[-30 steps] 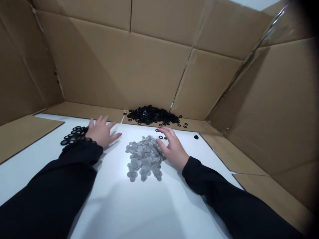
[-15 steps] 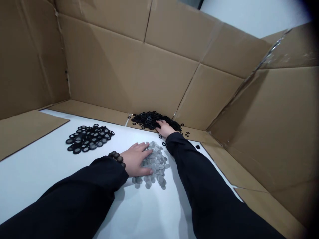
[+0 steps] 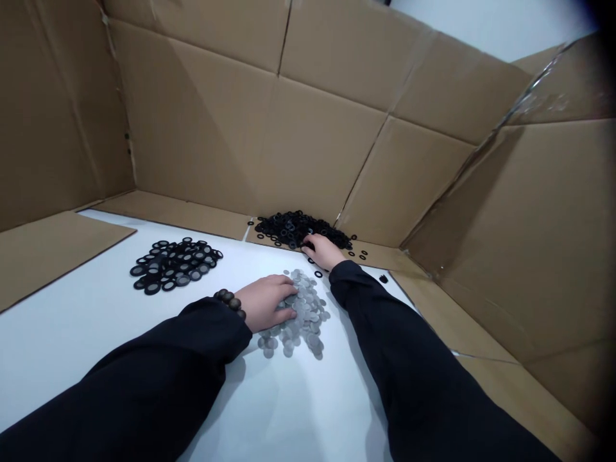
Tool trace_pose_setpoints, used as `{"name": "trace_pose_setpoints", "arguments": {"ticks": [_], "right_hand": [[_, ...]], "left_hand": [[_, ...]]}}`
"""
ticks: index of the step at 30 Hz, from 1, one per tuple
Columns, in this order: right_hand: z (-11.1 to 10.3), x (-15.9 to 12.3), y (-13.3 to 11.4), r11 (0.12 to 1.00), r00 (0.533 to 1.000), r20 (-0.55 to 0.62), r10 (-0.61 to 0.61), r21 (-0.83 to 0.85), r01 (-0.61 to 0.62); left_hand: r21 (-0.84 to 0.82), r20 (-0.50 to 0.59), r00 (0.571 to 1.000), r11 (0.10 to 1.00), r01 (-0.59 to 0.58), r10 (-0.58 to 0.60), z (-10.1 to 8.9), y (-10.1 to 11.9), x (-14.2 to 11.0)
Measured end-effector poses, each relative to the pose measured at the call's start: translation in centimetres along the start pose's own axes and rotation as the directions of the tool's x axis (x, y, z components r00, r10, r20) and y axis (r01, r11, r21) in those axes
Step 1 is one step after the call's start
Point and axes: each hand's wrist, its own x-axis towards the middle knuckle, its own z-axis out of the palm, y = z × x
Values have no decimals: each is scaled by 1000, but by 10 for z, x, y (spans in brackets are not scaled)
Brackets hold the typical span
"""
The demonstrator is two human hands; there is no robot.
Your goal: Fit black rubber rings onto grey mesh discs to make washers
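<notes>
My left hand, with a beaded bracelet at the wrist, rests on the left side of a heap of thin, translucent grey discs. Its thumb and fingers are apart; whether a disc lies under the fingertips is hidden. Farther off, my right hand is at the front edge of a pile of black rings. Those fingers are curled toward the thumb, with a black ring showing between them, partly hidden.
On the white tabletop, to the left, lies a group of black rings with grey centres. Tall cardboard walls enclose the back and sides. A small black piece lies right of my right sleeve, and loose rings are scattered near the pile.
My right hand has drawn back slightly from the ring pile and its fingers have curled in. The left hand's fingers have come closer together over the discs. The view has shifted slightly.
</notes>
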Motion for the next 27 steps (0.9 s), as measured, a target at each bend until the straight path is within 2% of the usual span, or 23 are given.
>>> {"name": "trace_pose_setpoints", "arguments": {"ticks": [4, 10, 14, 20, 23, 27], "right_hand": [[-6, -22, -4, 992, 997, -82, -9, 122, 19], [-15, -56, -15, 938, 983, -167, 81, 347, -19], [-29, -91, -25, 892, 986, -133, 102, 450, -31], [-42, -138, -32, 824, 988, -56, 141, 560, -86], [-42, -145, -33, 749, 987, -8, 162, 652, -118], [-42, -142, -27, 604, 968, 32, 247, 776, -180]], "left_hand": [[-22, -16, 1000, 1000, -5, 5, 1, 3, 3], [-65, -92, 996, 998, -21, 15, 4, 4, 7], [-47, -147, 989, 999, 8, -15, 5, 5, 12], [3, -146, 988, 999, 47, -47, 8, 8, 19], [17, -139, 989, 999, 52, -49, 9, 10, 22], [32, -133, 990, 998, 59, -55, 10, 12, 25]]}}
